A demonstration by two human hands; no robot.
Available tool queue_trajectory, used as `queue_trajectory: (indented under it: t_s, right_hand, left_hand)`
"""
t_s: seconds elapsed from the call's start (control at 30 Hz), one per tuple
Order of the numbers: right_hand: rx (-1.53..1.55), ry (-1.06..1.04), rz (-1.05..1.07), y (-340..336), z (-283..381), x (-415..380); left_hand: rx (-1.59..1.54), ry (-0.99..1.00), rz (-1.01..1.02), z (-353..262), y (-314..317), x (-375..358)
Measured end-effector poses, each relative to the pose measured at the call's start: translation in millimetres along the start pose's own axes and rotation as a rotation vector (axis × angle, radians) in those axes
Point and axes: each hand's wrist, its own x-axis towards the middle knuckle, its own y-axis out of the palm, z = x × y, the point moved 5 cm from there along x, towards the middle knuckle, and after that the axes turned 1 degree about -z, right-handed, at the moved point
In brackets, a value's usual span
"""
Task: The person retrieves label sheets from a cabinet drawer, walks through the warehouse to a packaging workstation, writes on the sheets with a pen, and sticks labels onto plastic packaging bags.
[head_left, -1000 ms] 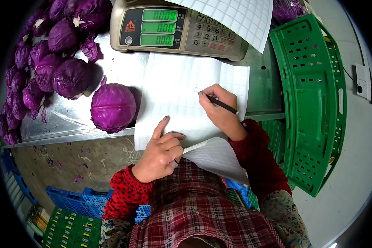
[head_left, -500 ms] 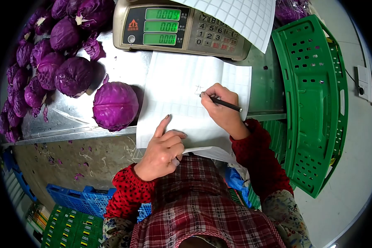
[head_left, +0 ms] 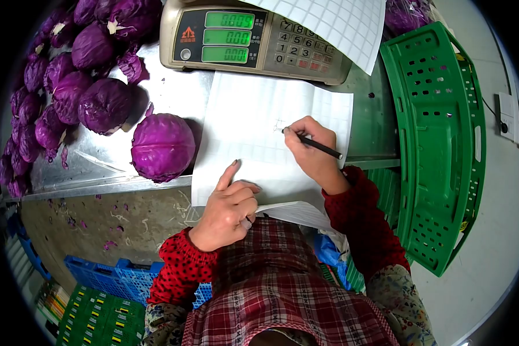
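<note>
My right hand [head_left: 312, 149] is closed around a black pen [head_left: 323, 147]. The pen's tip touches a large white sheet of paper [head_left: 248, 124], by a small handwritten mark [head_left: 279, 124]. Faint grid lines show on the sheet. My left hand [head_left: 228, 210] rests on the paper's lower left part, index finger and thumb stretched out and the other fingers bent. A ring sits on one of its fingers. Below, the paper's edge curls up against my plaid apron [head_left: 271, 254]. A single purple cabbage [head_left: 163, 147] lies just left of the sheet.
Behind the paper stands a weighing scale [head_left: 181, 37] with green displays, partly covered by gridded white sheets [head_left: 340, 23]. Purple cabbages [head_left: 104, 106] are heaped on the metal table [head_left: 98, 155] at left. A green plastic crate [head_left: 438, 132] stands at right; a blue pallet [head_left: 106, 277] lies below.
The pen tip has shifted slightly, and the mark on the paper has gained strokes. My left hand stays in place. The whole view has moved a little.
</note>
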Motion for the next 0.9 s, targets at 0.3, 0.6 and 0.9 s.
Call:
queue_trajectory:
  t_s: [0.3, 0.6, 0.9]
  right_hand:
    - [0.032, 0.159, -0.056, -1.9, -12.3, -3.5]
    - [-0.092, 0.042, -0.029, -0.9, -5.2, -3.9]
    - [0.079, 0.233, -0.478, -103.6, -18.5, -3.0]
  left_hand:
    - [-0.009, -0.003, -0.014, 0.2, -0.3, -0.5]
    - [-0.002, -0.012, -0.031, 1.6, -0.6, -0.6]
    - [-0.04, -0.025, -0.034, 2.0, -2.1, -2.1]
